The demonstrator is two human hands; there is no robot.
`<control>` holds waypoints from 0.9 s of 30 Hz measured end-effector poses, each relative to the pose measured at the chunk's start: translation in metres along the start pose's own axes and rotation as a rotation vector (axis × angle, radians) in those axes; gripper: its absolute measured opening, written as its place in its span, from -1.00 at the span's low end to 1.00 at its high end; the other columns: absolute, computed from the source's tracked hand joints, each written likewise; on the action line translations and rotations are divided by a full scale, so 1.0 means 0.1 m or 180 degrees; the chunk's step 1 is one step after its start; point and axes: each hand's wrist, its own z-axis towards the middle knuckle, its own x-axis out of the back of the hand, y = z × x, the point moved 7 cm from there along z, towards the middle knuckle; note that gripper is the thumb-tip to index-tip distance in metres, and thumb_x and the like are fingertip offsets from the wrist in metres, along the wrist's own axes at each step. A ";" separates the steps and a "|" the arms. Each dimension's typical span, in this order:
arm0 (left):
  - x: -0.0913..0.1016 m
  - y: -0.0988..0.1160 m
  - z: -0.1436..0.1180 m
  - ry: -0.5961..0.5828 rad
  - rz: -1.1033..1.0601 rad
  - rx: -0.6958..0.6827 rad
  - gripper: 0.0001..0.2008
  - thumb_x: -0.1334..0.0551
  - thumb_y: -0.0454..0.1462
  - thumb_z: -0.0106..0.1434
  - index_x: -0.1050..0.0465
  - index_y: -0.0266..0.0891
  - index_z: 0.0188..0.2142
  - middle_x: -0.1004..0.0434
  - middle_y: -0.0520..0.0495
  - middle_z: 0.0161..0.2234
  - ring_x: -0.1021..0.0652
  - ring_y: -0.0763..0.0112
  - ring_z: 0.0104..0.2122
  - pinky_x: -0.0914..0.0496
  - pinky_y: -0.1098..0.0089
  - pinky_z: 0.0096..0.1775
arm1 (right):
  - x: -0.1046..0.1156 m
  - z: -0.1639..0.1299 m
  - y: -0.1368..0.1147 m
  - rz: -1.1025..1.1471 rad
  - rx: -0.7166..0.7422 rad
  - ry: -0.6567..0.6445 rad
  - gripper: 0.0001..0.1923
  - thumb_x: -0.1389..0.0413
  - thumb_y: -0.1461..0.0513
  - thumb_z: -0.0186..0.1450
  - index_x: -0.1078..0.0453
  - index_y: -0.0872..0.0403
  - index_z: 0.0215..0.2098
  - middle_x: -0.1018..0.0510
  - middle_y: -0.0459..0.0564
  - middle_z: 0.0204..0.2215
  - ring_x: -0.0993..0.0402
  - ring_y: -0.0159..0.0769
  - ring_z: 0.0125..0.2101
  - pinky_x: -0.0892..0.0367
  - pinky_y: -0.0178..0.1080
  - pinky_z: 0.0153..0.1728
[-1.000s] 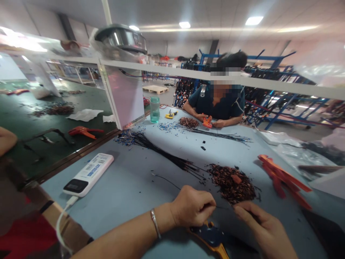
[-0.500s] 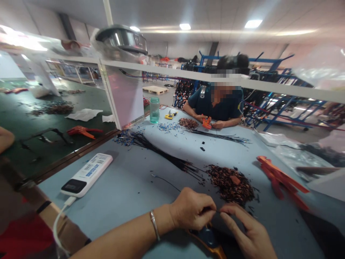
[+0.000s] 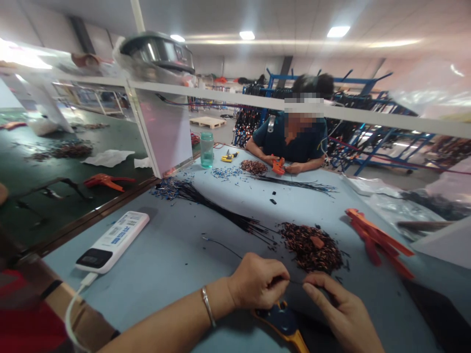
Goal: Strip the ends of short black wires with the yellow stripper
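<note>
Your left hand (image 3: 259,282) is curled into a loose fist low on the blue bench (image 3: 176,255), its fingers pinched narrow on one end of a thin black wire (image 3: 294,283). Your right hand (image 3: 338,306) comes in from the other side, thumb and forefinger closed on the same wire, so the short stretch between your two hands is all that shows of it; whether a small terminal already sits on its tip is too fine to make out. Just beyond your fingertips lies the heap of small brown terminals (image 3: 311,247), and to its left the bundle of black wires (image 3: 221,213) fans across the bench toward the far side. Directly under your hands rests a crimping tool (image 3: 285,321) with a dark blue head and an orange handle, untouched. By the look of it you are at the fitting stage, seating a terminal on the wire end before crimping. The next move would call for a steady pinch so the piece does not slide off, and one hand freed for the tool beneath. An orange tool (image 3: 379,240) lies to your right, a white power bank (image 3: 114,240) to your left, and across the bench another person (image 3: 294,142) works with their own hands.
</note>
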 end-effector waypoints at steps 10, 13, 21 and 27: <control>0.02 0.01 0.01 0.0141 -0.0104 -0.0040 -0.91 -0.17 -0.36 0.14 -0.46 -0.25 -0.43 -0.56 0.05 -0.56 -0.45 0.54 -0.63 -0.21 0.52 -0.55 | -0.03 0.00 -0.06 -0.0073 0.0131 -0.0144 -0.77 -0.10 0.08 0.24 -0.50 0.02 -0.42 -0.60 -0.07 -0.44 -0.54 -0.21 -0.37 -0.39 -0.35 -0.31; 0.03 0.01 0.00 0.0168 -0.0090 -0.0020 -0.92 -0.18 -0.37 0.13 -0.46 -0.25 -0.43 -0.55 0.05 -0.56 -0.45 0.54 -0.63 -0.21 0.51 -0.55 | -0.02 0.00 -0.05 -0.0040 0.0118 -0.0141 -0.78 -0.09 0.08 0.24 -0.50 0.02 -0.40 -0.60 -0.07 -0.44 -0.54 -0.21 -0.36 -0.40 -0.36 -0.30; 0.01 0.02 0.01 0.0118 -0.0055 -0.0079 -0.89 -0.18 -0.36 0.15 -0.49 -0.25 -0.40 -0.59 0.03 -0.51 -0.53 0.51 -0.55 -0.24 0.51 -0.52 | -0.04 0.00 -0.05 -0.0192 0.0236 -0.0297 -0.78 -0.07 0.10 0.27 -0.48 0.02 -0.36 -0.59 -0.07 -0.42 -0.54 -0.23 -0.36 -0.40 -0.37 -0.29; -0.02 0.01 0.01 -0.0042 0.0021 -0.0028 -0.90 -0.18 -0.36 0.16 -0.49 -0.24 -0.37 -0.62 0.04 -0.47 -0.55 0.50 -0.51 -0.25 0.52 -0.51 | -0.03 -0.01 -0.03 -0.0345 0.0274 -0.0339 -0.75 -0.04 0.07 0.27 -0.46 0.02 -0.38 -0.58 -0.09 -0.47 -0.54 -0.25 -0.42 -0.41 -0.39 -0.38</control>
